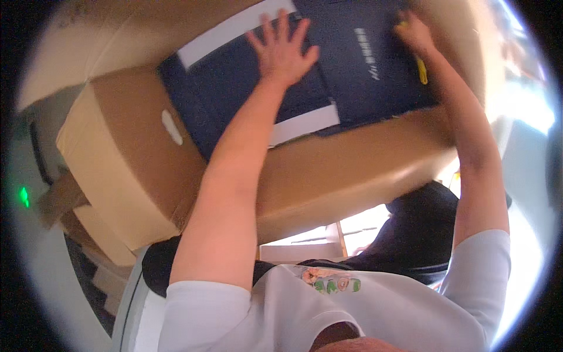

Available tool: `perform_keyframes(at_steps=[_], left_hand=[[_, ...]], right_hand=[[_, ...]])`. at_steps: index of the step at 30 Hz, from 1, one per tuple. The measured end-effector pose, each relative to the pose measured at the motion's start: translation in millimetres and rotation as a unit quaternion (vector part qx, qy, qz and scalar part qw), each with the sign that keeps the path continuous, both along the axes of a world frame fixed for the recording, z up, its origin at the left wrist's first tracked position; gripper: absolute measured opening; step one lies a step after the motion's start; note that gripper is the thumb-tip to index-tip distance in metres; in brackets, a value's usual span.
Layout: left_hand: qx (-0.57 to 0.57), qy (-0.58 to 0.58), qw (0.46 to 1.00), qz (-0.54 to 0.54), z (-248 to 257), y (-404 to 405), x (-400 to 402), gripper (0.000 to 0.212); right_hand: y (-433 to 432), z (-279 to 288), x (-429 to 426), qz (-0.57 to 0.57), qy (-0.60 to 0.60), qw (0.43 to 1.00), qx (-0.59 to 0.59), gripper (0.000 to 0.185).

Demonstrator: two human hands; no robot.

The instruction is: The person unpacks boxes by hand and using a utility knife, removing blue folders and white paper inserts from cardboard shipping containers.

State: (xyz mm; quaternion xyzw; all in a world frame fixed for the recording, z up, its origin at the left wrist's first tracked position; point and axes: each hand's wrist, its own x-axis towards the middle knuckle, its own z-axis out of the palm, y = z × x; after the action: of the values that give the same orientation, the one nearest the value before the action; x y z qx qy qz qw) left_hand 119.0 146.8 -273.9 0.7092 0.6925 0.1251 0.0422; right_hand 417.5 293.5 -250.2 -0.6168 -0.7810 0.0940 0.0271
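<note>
Inside a large open cardboard box lies a dark blue flat panel or carton with white strips and pale printed marks. My left hand presses flat on it with fingers spread, holding nothing. At its far right part, my right hand is closed around a yellow tool; its yellow end sticks out below the hand, and blur hides what kind of tool it is. The tip of the tool cannot be made out.
The box's left wall has a handle slot, and its flaps fold outward. More cardboard pieces lie at the lower left, beside a grey surface. My legs in dark trousers are against the near side of the box. Bright light washes out the right side.
</note>
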Motion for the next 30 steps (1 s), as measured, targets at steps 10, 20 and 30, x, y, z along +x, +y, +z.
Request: perform_keyframes(at_steps=[10, 20, 30], left_hand=[[-0.106, 0.069, 0.992, -0.002, 17, 11, -14, 0.061], [-0.276, -0.238, 0.912, -0.188, 215, -102, 77, 0.083], [-0.187, -0.039, 0.973, -0.131, 211, -138, 109, 0.076]], right_hand=[[-140, 268, 45, -0.099, 0.212, 0.966, -0.113, 0.049], [-600, 76, 201, -0.608, 0.263, 0.681, -0.314, 0.022], [-708, 55, 154, -0.621, 0.274, 0.628, -0.38, 0.03]])
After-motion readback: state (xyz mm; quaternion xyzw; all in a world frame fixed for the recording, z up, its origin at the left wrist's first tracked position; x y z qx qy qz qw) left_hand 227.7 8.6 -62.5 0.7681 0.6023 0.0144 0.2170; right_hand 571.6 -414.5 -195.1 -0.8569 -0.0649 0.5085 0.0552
